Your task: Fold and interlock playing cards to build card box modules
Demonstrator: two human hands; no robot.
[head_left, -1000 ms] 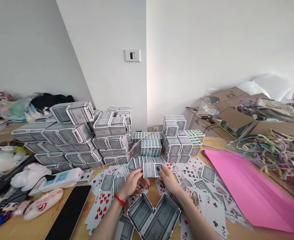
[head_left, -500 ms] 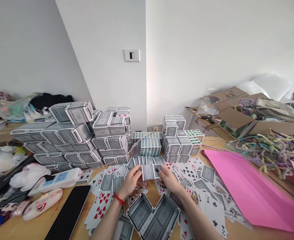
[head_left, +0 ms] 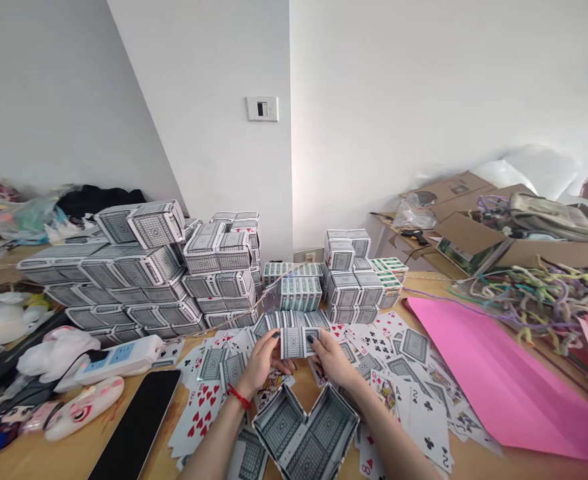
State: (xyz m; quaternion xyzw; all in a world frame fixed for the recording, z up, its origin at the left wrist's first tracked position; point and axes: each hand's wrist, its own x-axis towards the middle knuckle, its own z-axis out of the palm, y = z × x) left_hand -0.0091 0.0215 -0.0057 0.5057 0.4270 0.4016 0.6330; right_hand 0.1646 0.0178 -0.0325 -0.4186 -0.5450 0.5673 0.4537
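Both hands hold one playing card [head_left: 293,342] by its ends, its patterned back toward me, just above the table. My left hand [head_left: 261,363], with a red string at the wrist, pinches the card's left edge. My right hand [head_left: 333,360] pinches its right edge with dark-nailed fingers. Below the hands sits a folded card structure [head_left: 307,432] of open box-like cells. Loose cards [head_left: 399,373] lie face up and face down all around the hands.
Stacks of card-built blocks [head_left: 149,273] and card boxes [head_left: 354,273] stand behind. A black phone [head_left: 139,427], a white power strip [head_left: 119,357] and toys lie left. Pink paper [head_left: 499,380], coloured cords [head_left: 539,293] and a cardboard box [head_left: 479,240] are right.
The card between my hands has shifted slightly left and lower, and both hands have closed in a little on it. The view has shifted slightly.
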